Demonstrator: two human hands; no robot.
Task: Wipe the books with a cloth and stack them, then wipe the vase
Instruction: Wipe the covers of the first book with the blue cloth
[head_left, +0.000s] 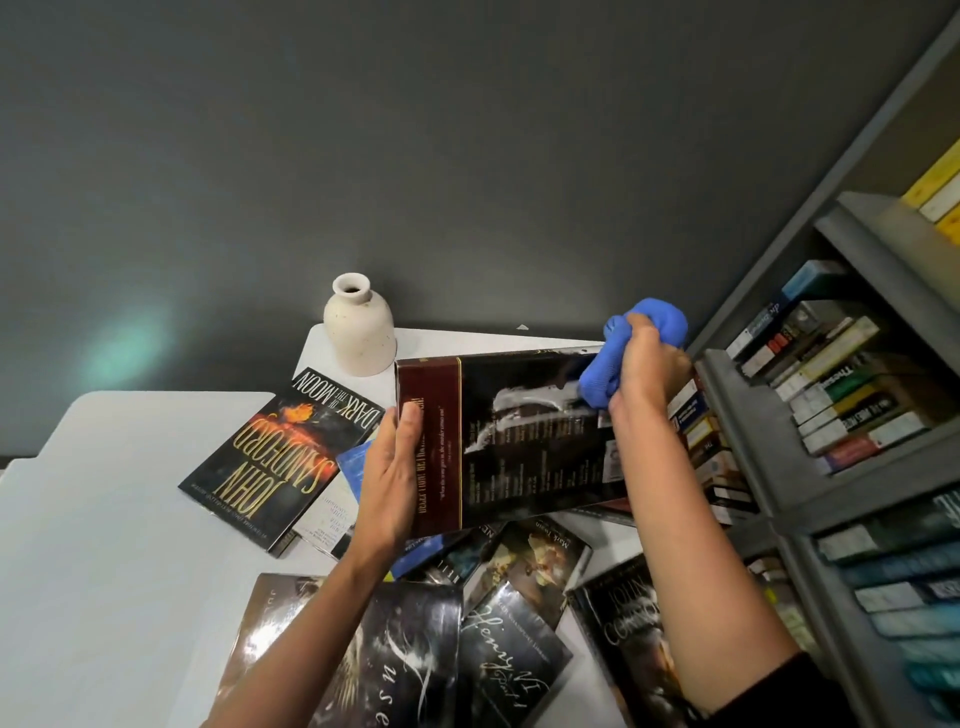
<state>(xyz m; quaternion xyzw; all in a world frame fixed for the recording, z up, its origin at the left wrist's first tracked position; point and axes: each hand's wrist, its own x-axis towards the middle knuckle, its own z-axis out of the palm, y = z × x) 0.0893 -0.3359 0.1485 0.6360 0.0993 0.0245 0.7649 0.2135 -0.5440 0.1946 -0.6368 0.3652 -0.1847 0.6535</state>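
The left hand (389, 483) grips the near-left edge of a dark glossy book with a maroon spine band (524, 441), held up off the white counter (104, 519) and tilted. Its thumb lies flat on the cover; the other fingers go behind the book and are hidden, so how they are spread cannot be told.

The right hand (649, 374) is at the book's far-right corner, its fingers (644, 338) curled tight round a bunched blue cloth (602, 379). The cloth bulges out above and below those fingers, and its lower part touches the cover.

Beyond the left thumb, a cream speckled ceramic vase with a narrow neck (359, 327) stands upright on the counter, near the book's far-left corner. To the left of the left fingers a black paperback with gold lettering (280, 452) lies flat. Beneath both wrists, more dark glossy books (509, 660) lie scattered and overlapping on the counter. To the right of the right fingers stands a grey bookshelf (737, 415) packed with books.
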